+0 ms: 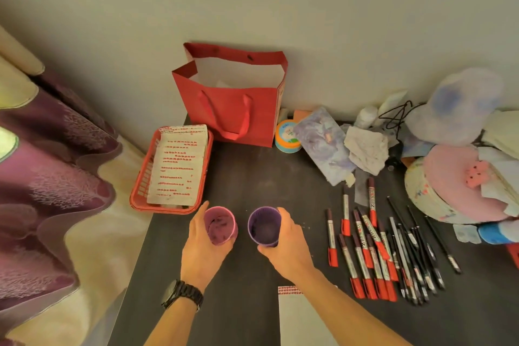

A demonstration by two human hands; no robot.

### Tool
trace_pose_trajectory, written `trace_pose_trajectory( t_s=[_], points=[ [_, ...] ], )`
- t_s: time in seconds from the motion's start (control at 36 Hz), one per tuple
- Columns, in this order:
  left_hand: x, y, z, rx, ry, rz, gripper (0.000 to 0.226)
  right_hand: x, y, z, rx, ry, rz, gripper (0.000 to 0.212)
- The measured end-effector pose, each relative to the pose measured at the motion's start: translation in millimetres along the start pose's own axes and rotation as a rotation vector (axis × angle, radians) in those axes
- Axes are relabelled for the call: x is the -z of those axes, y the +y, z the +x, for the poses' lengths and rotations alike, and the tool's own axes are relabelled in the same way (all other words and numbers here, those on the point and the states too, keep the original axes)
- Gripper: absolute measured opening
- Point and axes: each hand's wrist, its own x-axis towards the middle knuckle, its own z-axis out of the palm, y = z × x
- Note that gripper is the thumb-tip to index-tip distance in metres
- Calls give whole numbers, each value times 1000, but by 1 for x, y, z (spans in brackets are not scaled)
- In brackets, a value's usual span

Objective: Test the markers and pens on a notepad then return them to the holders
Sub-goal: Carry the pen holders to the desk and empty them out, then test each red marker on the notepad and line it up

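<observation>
Notepad (304, 320) is lying at the near edge of the table (252, 171), between the forearms, its red header print too blurred to read. Left hand (200, 244) is curling round the pink cup (220, 225) and right hand (286, 244) is wrapping the purple cup (264, 226) — both upright, side by side, apart. Red-capped markers (365, 255) — barrel lettering illegible — and black pens (415, 255) are lying loose, right of the right hand.

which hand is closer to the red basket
Left. The left hand grips the pink holder just beside the red basket's near corner; the right hand grips the purple holder farther off, beyond the pink one.
</observation>
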Motion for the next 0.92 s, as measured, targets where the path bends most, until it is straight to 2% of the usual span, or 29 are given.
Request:
trace_pose_trajectory(
  t_s=[0.08, 0.17, 0.25, 0.31, 0.39, 0.47, 0.56, 0.61, 0.69, 0.78, 0.92],
  points=[
    [-1, -5, 3, -35, -8, 24, 109, -4, 3, 0, -31, -4, 8, 100],
    [-4, -12, -1, -86, -14, 47, 115, -3, 5, 0, -53, -47, 12, 115],
    [-9, -20, -19, -43, 48, 46, 115, 6, 13, -6, -79, -57, 45, 126],
    [-15, -25, -38, -8, 121, 26, 108, 17, 24, -20, -96, -33, 68, 120],
    [-32, -34, -73, -9, 155, 45, 93, 32, 53, -55, -116, -11, 81, 97],
    [-53, -38, -105, -107, 68, 90, 79, 43, 90, -96, -113, 1, 18, 74],
    [-76, -40, -123, -243, -97, 211, 66, 44, 128, -132, -48, 7, -114, 60],
    [-90, -39, -126, -308, -178, 277, 58, 41, 150, -148, 20, 15, -200, 55],
    [-112, -42, -121, -415, -212, 342, 51, 31, 181, -156, 148, 72, -300, 47],
    [-131, -51, -115, -523, -198, 414, 48, 19, 205, -155, 307, 151, -361, 41],
    [-147, -74, -113, -620, -103, 425, 48, 0, 226, -154, 393, 243, -348, 43]
  ],
)
